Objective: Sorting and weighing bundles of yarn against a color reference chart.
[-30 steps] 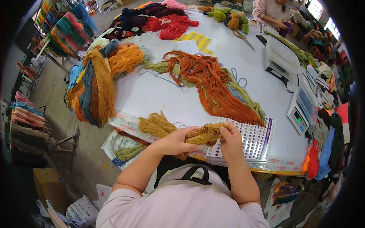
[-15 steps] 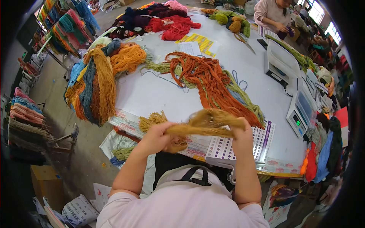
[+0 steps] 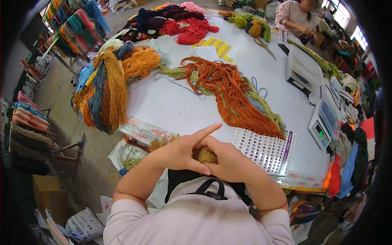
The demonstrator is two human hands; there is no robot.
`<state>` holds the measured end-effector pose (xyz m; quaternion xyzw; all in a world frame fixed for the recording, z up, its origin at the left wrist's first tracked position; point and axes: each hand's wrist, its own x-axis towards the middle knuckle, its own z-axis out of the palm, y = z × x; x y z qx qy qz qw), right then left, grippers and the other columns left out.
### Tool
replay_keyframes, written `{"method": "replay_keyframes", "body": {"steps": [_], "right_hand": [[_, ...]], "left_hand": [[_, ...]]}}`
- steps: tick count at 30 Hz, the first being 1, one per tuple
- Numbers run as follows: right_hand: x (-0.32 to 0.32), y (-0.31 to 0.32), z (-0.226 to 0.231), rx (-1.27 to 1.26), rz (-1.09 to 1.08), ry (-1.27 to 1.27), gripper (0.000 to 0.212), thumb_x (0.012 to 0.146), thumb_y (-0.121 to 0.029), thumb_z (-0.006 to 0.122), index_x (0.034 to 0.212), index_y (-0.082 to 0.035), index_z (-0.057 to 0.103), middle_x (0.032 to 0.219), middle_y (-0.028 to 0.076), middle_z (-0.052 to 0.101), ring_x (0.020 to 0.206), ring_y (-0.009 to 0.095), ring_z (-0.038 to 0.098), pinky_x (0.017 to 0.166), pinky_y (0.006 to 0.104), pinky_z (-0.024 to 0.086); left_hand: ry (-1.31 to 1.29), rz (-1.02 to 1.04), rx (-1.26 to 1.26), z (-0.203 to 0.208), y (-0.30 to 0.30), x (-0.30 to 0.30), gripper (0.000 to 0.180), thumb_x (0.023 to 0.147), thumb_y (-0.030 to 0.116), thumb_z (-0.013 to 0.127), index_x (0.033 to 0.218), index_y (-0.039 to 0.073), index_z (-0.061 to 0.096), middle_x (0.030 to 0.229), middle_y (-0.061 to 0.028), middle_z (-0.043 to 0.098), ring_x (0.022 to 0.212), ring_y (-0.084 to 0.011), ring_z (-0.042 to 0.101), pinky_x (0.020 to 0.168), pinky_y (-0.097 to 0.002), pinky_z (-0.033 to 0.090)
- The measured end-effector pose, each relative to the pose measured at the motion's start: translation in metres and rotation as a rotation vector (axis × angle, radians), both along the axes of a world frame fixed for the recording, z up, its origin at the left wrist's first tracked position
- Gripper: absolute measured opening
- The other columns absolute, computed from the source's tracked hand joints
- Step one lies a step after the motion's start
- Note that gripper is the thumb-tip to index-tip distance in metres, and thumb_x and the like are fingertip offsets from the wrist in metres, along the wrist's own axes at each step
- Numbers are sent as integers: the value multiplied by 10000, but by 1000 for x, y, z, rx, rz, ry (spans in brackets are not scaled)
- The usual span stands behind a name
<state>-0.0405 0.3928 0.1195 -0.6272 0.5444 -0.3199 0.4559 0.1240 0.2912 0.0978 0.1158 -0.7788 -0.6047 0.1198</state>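
My two hands meet over the table's near edge, around a mustard-yellow yarn skein (image 3: pixel 207 155) bunched between them. Curled round its right side is my right hand (image 3: pixel 233 162), closed on it. My left hand (image 3: pixel 179 152) wraps the skein from the left, its thumb beneath and one finger stretched out past the right hand's knuckles. Most of the skein is hidden by the hands. More mustard yarn (image 3: pixel 158 143) shows behind my left wrist. Farther in lies a long rust-orange yarn bundle (image 3: pixel 228 96), with olive-green and blue strands beside it.
A perforated white board (image 3: pixel 259 149) lies right of my hands. Two digital scales (image 3: pixel 320 127) stand farther right. Gold, orange and blue-grey hanks (image 3: pixel 110 85) hang off the left edge. Scissors (image 3: pixel 264 48) and red yarn (image 3: pixel 190 30) lie at the back. A co-worker (image 3: pixel 296 20) handles purple yarn.
Half a second ago the mustard skein was stretched between my separated hands. My hands have since come together, and the skein is bunched up between them.
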Motion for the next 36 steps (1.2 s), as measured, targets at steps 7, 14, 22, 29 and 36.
{"method": "replay_keyframes", "body": {"steps": [7,14,22,29,36], "right_hand": [[-12,15,-6,73,60,-190,362,774,-11,650,1091,-59,482,835,74,639,706,124,612,636,266,484],[16,4,-81,56,149,-459,193,828,-12,611,1009,-28,546,779,-12,535,709,50,478,602,223,409],[13,8,-28,259,-27,-850,162,853,-56,590,1008,-30,549,754,-22,557,592,29,484,498,205,404],[14,4,-13,239,-177,-776,213,849,-35,588,1052,-28,521,771,-11,565,617,26,512,504,172,404],[24,-14,-1,-111,-208,-353,309,792,35,574,1093,-6,521,762,22,566,644,50,483,575,206,389]], "left_hand": [[-334,-446,103,19,2,9,281,873,192,627,1077,3,588,778,-28,611,658,-140,522,595,-287,430],[493,-121,637,18,17,53,434,946,341,484,1145,-39,550,847,-133,623,697,-217,592,565,-331,478],[-37,43,-975,85,-3,47,653,755,262,442,1364,28,411,1477,-206,274,1383,-390,223,1080,-546,186],[-254,18,-1169,99,3,41,625,733,151,518,1348,73,434,1428,-119,394,1216,-308,467,939,-439,392],[-613,-103,-872,86,-30,40,616,793,30,573,1382,95,404,1211,-133,576,916,-288,639,680,-354,531]]}}
